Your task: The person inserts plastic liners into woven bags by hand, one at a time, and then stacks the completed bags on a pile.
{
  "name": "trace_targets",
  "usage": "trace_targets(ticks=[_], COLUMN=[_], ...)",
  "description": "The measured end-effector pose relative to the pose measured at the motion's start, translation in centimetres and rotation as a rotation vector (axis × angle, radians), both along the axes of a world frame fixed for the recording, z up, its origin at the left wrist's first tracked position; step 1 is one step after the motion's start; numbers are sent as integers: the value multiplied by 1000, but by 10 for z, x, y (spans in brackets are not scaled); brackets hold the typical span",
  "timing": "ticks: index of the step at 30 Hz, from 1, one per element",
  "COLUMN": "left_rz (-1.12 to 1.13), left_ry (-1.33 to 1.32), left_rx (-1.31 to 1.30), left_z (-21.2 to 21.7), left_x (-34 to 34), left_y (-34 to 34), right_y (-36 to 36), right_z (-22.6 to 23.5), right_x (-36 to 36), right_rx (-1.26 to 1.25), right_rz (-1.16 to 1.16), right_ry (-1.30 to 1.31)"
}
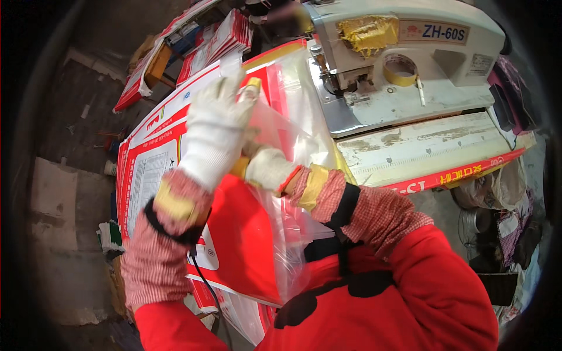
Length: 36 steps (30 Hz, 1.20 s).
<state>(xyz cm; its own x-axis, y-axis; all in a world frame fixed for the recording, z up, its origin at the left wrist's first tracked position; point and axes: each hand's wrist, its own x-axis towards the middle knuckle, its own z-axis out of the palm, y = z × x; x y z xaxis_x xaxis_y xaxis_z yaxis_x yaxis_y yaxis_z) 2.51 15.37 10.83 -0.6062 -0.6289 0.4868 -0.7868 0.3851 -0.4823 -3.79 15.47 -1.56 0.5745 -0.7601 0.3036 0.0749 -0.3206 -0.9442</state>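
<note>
A stack of red and white printed sacks (153, 158) lies before me, with a clear plastic liner (293, 137) spread over its right side. My left hand (215, 126), in a white knit glove, reaches over the sacks with its fingers stretched out and its yellow-tipped thumb apart, beside the liner. Just below and to the right, my right hand (268, 167), gloved too, is closed at the liner's folds. Its fingertips are partly hidden behind my left hand. Loose film hangs down over the top sack's red face (243, 234).
A pale sewing machine (410, 76) stands at the right, with a tape roll (400, 69) on it. Its worn white table (433, 149) has a red front strip. More folded sacks (219, 47) lie at the back. A thin black cable (205, 281) hangs by my left arm.
</note>
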Motion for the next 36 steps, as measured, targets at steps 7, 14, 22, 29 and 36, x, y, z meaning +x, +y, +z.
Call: trace_targets(ticks=[7,14,22,29,36], left_rz=[412,408,636,607,645], left_ry=[-336,-137,-371,-540,-409], left_rx=[370,-101,114,100,161], left_z=[-25,-52,63,133,107], left_x=[5,41,-7,-34,-43], left_y=[-18,-86,-117,-125,-120], right_y=[14,10,80,69,45], right_z=[26,-5,-25,22,-40], right_x=[-36,12,14,-82,-168], right_rx=[1,-25,-636,-426,101], right_rz=[302,351,485,343,-448], right_ry=[374,321,89,335,-216])
